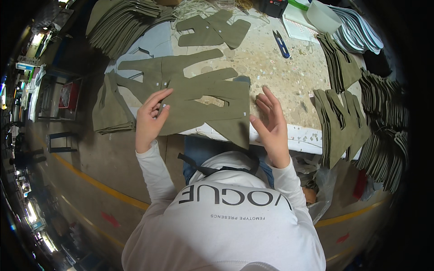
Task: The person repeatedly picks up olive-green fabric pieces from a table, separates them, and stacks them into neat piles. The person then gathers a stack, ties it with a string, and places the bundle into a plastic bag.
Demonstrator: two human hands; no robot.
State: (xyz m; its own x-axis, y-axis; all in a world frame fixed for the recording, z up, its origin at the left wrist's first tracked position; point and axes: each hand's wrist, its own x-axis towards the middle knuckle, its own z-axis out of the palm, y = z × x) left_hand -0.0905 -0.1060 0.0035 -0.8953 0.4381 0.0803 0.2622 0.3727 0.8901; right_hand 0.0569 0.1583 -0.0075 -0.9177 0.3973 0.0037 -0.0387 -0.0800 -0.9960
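Tabletop (296, 90) partly under olive cloth (185, 101)

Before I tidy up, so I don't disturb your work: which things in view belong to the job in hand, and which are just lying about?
Likely part of the job:
olive fabric by left hand and right hand
loose olive pieces farther off
left olive stacks
right olive stacks

Seemingly just lying about:
blue snips, in neither hand
whitish tub
pale blue stack
dark stool

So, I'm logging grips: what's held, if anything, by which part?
The open right hand holds nothing; whether the left hand grips the flat olive fabric piece, at its left end, cannot be told.
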